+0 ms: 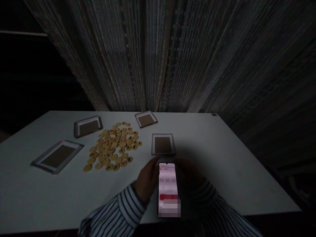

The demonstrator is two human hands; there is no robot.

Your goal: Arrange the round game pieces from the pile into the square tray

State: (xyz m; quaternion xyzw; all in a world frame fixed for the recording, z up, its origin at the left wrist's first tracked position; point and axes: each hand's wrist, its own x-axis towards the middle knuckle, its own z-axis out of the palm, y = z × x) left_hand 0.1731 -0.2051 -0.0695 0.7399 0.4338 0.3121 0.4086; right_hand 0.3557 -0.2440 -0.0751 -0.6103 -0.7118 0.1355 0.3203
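The person wore a top with long, stripy sleeves. The left sleeve (106, 215) was whitish, with lots of thin, dark blue lines on it. It had a wide cuff (132, 202) at the end, and the lines there went a different way from the lines higher up. The cloth looked loose and a bit wrinkly. The right sleeve (217, 205) had stripes too, but it was in the dark, so its colours were hard to see. The left hand (146, 181) was bare, and the right hand (191, 172) was very shadowy
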